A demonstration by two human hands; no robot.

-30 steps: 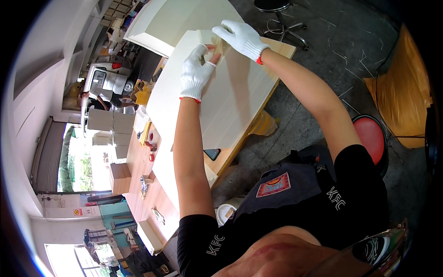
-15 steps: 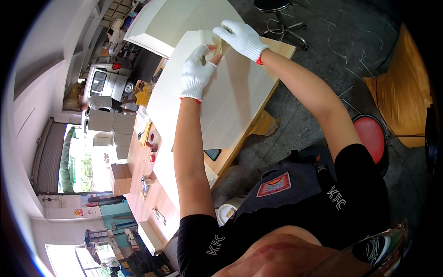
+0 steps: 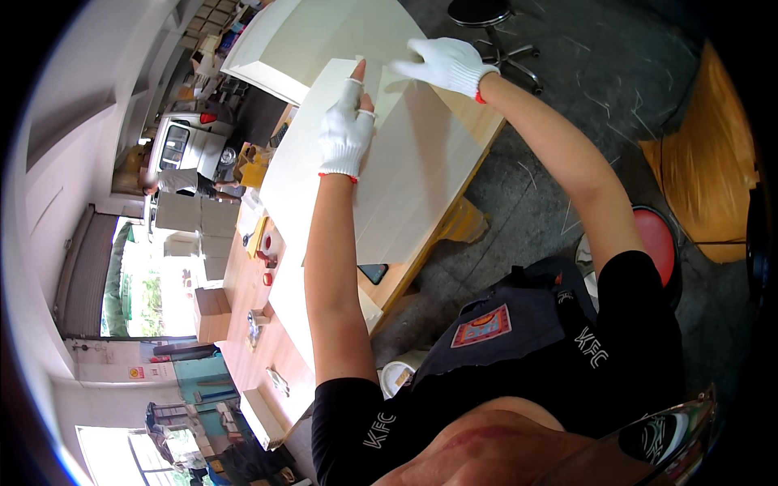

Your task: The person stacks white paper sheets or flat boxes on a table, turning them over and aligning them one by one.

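1. The left hand [image 3: 346, 130], in a fingerless white glove, lies flat on the white panel [image 3: 389, 178]. Its fingers are extended and open, pressing down and gripping nothing.
2. The right hand [image 3: 444, 63], in a full white glove, rests at the far end of the panel. Its fingers are spread and open, flat on the surface.
3. The panel lies along the wooden bench [image 3: 478, 130], running from the near left to the far right. A second white board [image 3: 308, 36] lies beyond it, at the far end.
4. A dark phone [image 3: 373, 273] lies on the bench, just beside the panel's near edge.
5. Risk: both hands bear on the far half only. Uneven pressure could make the panel slide along the bench.
6. Risk: a slide toward the near end could push the phone off the bench edge.
7. Risk: the left glove leaves the fingertips bare; dragging them along a panel edge could nick them.
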